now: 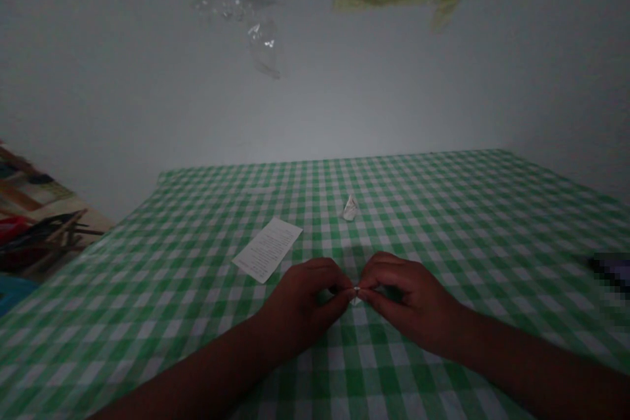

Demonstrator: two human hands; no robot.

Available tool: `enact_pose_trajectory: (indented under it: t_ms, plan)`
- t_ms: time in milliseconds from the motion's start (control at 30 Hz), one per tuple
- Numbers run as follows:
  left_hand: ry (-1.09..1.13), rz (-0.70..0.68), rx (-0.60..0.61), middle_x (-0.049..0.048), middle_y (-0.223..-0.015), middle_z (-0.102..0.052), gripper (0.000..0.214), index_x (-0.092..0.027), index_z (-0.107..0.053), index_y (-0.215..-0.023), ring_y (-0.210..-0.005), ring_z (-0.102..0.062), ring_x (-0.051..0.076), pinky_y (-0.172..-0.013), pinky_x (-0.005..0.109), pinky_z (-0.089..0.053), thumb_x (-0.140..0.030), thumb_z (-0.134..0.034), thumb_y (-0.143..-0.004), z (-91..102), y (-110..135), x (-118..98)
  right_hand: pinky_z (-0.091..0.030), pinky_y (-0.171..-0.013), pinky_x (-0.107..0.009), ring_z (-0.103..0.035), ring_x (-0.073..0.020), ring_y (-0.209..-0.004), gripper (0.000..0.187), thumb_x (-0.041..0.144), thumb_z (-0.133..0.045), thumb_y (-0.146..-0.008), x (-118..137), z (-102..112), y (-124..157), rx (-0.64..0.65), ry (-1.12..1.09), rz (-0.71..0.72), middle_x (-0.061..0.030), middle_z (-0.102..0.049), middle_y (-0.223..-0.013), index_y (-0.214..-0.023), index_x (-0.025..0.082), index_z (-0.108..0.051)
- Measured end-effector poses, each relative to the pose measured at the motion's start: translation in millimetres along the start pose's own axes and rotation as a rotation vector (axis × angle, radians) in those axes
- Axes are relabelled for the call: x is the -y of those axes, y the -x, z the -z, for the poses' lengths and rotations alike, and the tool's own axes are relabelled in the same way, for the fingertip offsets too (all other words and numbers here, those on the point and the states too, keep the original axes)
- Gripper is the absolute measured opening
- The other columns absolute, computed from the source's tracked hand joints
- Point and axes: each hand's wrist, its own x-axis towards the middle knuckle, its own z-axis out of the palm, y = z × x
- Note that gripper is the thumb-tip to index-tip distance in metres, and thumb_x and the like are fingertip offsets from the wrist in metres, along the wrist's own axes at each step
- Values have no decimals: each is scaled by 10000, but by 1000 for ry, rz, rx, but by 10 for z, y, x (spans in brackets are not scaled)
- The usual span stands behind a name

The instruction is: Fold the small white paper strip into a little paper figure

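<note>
My left hand (312,298) and my right hand (406,295) meet just above the checked cloth, thumbs and index fingers pinched tip to tip. Between the fingertips shows a small whitish piece of folded paper (356,298), mostly hidden by the fingers. Both hands are closed on it. Beyond them a small white folded or crumpled paper piece (350,209) stands on the cloth. A printed paper sheet (268,249) lies flat to the left, close to my left hand but apart from it.
A green and white checked tablecloth (197,315) covers the table. Behind it rises a pale wall (315,105) with tape and clear plastic stuck on. A dark object (610,272), partly pixelated, lies at the right edge. Assorted clutter (44,233) sits beyond the table's left side.
</note>
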Motion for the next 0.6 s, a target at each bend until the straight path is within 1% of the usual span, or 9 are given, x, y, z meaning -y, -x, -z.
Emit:
enact_pose_trajectory:
  t_ms: [167, 267, 400, 600]
  plan:
    - [6, 20, 15, 17, -792, -655, 129, -174, -690, -849, -753, -611, 127, -696, 249, -464, -247, -620, -929, -3, 2, -1, -483, -694, -274, -610, -133, -774, 43, 226, -667, -893, -7, -20, 1, -13, 20, -30, 2, -646, -813, -851, 234, -673]
    - [-10, 19, 21, 13, -778, -646, 149, -170, -672, -834, -739, -599, 126, -692, 253, -452, -261, -611, -934, -1, -6, -6, -485, -695, -276, -614, -136, -769, 41, 212, -657, -889, 8, -11, 0, -5, 19, -52, -2, -658, -806, -863, 232, -681]
    - [-33, 20, 42, 7, -792, -644, 140, -177, -674, -879, -750, -598, 127, -708, 255, -449, -279, -599, -940, 7, -16, 0, -476, -683, -267, -606, -128, -748, 26, 231, -666, -882, 0, 1, 7, -13, 14, -82, 4, -661, -799, -865, 229, -685]
    - [-41, 57, 59, 0, -793, -642, 118, -182, -673, -887, -745, -595, 124, -707, 253, -450, -263, -598, -927, 8, -27, -3, -472, -683, -256, -609, -118, -742, 27, 201, -673, -869, -10, 3, 11, -17, -5, -119, 10, -667, -797, -865, 223, -687]
